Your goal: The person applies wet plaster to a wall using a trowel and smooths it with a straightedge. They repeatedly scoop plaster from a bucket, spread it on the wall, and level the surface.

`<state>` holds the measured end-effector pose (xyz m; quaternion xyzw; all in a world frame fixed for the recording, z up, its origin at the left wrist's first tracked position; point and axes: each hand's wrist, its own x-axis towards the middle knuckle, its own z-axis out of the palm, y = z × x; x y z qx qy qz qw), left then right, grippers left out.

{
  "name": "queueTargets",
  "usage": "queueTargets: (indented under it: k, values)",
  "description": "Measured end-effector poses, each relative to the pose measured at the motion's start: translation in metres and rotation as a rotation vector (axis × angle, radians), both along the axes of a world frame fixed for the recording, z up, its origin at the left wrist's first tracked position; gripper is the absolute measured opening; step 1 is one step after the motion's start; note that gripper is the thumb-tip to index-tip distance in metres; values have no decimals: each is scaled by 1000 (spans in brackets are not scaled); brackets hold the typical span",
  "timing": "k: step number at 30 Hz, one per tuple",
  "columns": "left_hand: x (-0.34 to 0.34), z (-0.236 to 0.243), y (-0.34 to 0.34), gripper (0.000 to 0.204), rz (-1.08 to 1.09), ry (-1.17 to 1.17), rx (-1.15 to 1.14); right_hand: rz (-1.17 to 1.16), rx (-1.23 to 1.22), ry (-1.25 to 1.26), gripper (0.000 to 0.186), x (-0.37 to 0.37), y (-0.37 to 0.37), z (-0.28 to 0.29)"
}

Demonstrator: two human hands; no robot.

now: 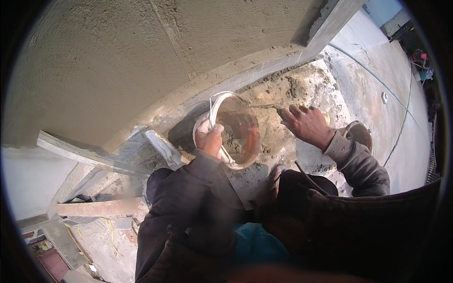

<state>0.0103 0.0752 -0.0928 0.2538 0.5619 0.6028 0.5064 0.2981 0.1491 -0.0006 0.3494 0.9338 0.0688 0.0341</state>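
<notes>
A bucket (254, 144) with a pale rim and orange-brown inside tilts on the mortar-strewn ground in front of me, below the wall. My left hand (209, 139) is closed round the near-left part of its rim, beside a white cord or handle. To the right of the bucket, my right hand (306, 125) grips a trowel, whose light-coloured handle end (326, 119) shows past the hand. The thin blade points left toward the bucket and is partly blurred. Wet mortar seems to lie inside the bucket, though its contents are hard to make out.
A wall with damp grey plaster (104, 70) rises ahead. Boards (89, 155) and a short plank (163, 147) lean at its left foot. A round container (359, 134) stands by my right forearm. A green hose (377, 78) crosses the floor at right; a long plank (101, 207) lies lower left.
</notes>
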Motion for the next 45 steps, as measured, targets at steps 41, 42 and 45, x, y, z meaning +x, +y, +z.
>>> queueTargets:
  k: [41, 42, 45]
  values:
    - [76, -70, 70, 44, -82, 150, 272, -595, -1723, 833, 37, 31, -7, -116]
    - [76, -69, 70, 45, -73, 169, 278, -430, -1329, 735, 38, 40, 1, -112]
    - [80, -66, 72, 48, -121, 189, 275, -220, -409, 284, 35, 13, -8, -162]
